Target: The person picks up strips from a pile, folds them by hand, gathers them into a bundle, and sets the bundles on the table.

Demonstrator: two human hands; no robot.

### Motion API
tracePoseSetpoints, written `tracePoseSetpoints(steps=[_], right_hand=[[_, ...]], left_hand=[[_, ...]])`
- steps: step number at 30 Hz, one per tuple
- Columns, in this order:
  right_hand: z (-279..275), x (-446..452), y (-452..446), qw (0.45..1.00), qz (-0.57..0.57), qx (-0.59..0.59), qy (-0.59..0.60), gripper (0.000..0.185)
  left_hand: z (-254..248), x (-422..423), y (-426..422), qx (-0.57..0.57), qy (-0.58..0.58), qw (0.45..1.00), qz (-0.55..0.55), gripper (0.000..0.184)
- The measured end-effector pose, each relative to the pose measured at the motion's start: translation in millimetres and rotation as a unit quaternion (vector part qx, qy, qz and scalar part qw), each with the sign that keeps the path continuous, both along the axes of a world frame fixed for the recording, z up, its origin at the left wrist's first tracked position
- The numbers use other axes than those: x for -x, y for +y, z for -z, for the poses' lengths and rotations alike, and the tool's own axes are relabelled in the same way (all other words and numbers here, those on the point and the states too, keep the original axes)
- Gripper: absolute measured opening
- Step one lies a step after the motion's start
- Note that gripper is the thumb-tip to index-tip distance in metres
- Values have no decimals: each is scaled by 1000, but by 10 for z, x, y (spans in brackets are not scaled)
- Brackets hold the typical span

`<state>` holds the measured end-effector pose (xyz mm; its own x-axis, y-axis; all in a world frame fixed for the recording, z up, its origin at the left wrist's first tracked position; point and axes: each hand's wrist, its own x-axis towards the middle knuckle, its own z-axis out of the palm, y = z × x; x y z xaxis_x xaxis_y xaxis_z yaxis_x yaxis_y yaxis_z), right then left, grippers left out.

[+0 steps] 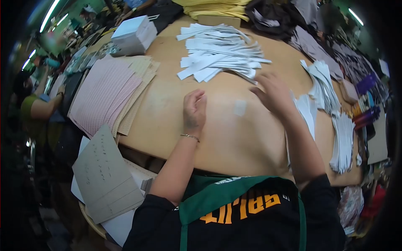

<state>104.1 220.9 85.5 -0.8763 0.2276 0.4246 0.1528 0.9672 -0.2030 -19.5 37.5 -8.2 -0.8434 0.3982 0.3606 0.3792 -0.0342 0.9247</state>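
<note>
A large heap of white strips (217, 52) lies fanned out at the far middle of the tan table (167, 138). My right hand (271, 93) is at the near right end of this heap, thumb apart from the fingers. Its fingertips are slightly blurred, and I see nothing held in it. Over the bare table middle is my left hand (195, 108), fingers curled in, with no object showing in it. Between the hands, a small pale square patch (240, 108) sits on the tabletop.
More bundles of white strips (342, 140) lie along the right side. Pink patterned sheets (102, 90) and a white box-shaped stack (133, 37) are on the left. Grey card pieces (106, 175) sit lower left. Another person (39, 108) works at far left. Yellow cloth (213, 7) is at the back.
</note>
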Motion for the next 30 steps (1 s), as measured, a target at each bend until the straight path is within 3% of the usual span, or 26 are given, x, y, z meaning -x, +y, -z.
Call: tracePoseSetpoints(steps=[3, 6, 8, 9, 12, 17, 21, 24, 27, 30], right_hand=[[343, 1130, 216, 997, -76, -27, -16, 26], [439, 1787, 371, 991, -55, -15, -125, 31], [476, 2019, 453, 969, -22, -15, -247, 35], [378, 2025, 454, 966, -52, -16, -251, 40], [306, 2034, 556, 961, -95, -43, -256, 41], [381, 1933, 647, 961, -75, 171, -203, 35], [434, 1903, 682, 970, -55, 178, -154, 28], [462, 1882, 722, 954, -57, 272, -117, 29], [523, 1900, 805, 954, -61, 282, -83, 28], [431, 1843, 791, 952, -8, 297, -72, 25]], left_hand=[[125, 139, -96, -64, -226, 972, -7, 15], [154, 90, -59, -50, -45, 997, 36, 14], [130, 83, -59, -66, -103, 991, 53, 14], [102, 93, -70, -72, -134, 986, 61, 14], [66, 126, -52, -76, -173, 979, 70, 14], [20, 122, 18, -76, -178, 977, 91, 15], [-11, 132, -12, -108, -196, 969, 103, 18], [-23, 144, -23, -110, -209, 967, 98, 20], [-26, 139, -27, -105, -204, 969, 90, 20], [-45, 130, -28, -114, -214, 967, 82, 20]])
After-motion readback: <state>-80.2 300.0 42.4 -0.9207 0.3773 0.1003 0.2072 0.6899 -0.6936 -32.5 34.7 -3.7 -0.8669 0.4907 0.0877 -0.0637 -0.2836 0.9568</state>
